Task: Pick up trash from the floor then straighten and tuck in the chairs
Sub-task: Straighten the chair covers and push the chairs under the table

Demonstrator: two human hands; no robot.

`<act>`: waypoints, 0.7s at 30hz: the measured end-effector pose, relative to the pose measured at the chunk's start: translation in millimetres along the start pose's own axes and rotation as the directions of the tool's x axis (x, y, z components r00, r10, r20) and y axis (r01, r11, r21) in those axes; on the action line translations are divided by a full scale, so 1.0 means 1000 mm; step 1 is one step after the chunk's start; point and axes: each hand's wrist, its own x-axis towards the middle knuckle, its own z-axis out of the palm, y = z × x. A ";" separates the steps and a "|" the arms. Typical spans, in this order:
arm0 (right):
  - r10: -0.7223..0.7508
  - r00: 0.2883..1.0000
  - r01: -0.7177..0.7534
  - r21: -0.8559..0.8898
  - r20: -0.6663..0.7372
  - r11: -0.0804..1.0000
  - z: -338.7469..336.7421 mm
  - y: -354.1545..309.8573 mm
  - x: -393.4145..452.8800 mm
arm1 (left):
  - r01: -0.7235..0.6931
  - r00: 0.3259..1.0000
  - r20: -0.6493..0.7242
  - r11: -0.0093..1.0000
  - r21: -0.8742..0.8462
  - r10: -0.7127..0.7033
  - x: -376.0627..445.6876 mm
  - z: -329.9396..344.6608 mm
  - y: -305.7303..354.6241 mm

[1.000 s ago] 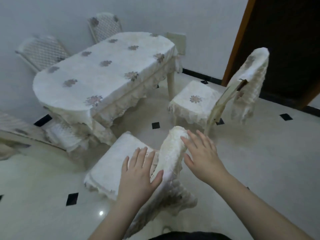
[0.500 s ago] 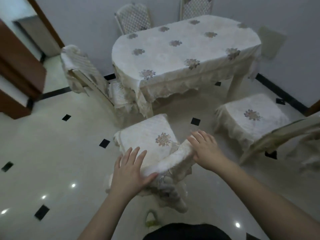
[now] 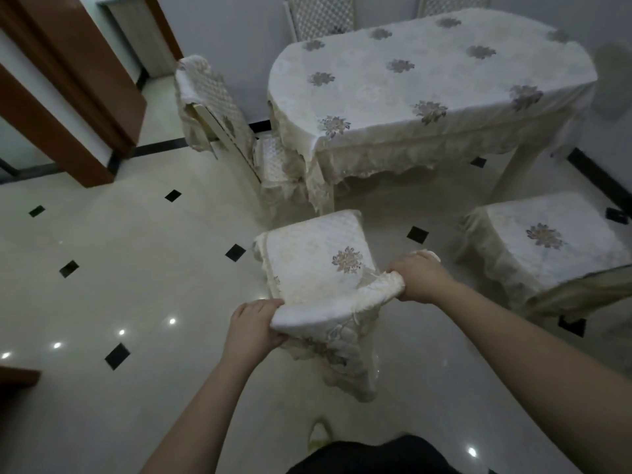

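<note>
My left hand (image 3: 251,331) and my right hand (image 3: 420,280) each have a closed grip on an end of the padded top rail of the cream quilted-cover chair (image 3: 319,268) right in front of me. Its seat, with a floral motif, points toward the oval table under a white flowered tablecloth (image 3: 427,83), close to the table's edge but not under it. A second covered chair (image 3: 543,244) stands to the right, a third chair (image 3: 219,121) at the table's left end on the glossy cream tile floor (image 3: 119,268).
</note>
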 end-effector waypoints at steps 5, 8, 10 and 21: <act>0.017 0.999 -0.018 -0.014 -0.035 1.000 0.002 -0.002 -0.003 | -0.035 0.999 0.025 0.998 0.052 0.033 0.018 0.006 -0.008; 0.028 0.998 -0.030 -0.025 -0.050 0.999 0.003 -0.003 -0.003 | -0.106 0.994 -0.003 0.993 0.054 0.106 0.019 0.006 -0.010; 0.029 0.998 -0.031 -0.041 -0.054 0.999 0.004 -0.004 -0.002 | -0.129 0.992 -0.008 0.991 0.046 0.129 0.020 0.007 -0.014; 0.057 0.992 -0.063 -0.052 -0.114 0.997 0.023 -0.003 -0.017 | -0.151 0.988 0.052 0.987 0.053 0.148 0.007 0.006 -0.008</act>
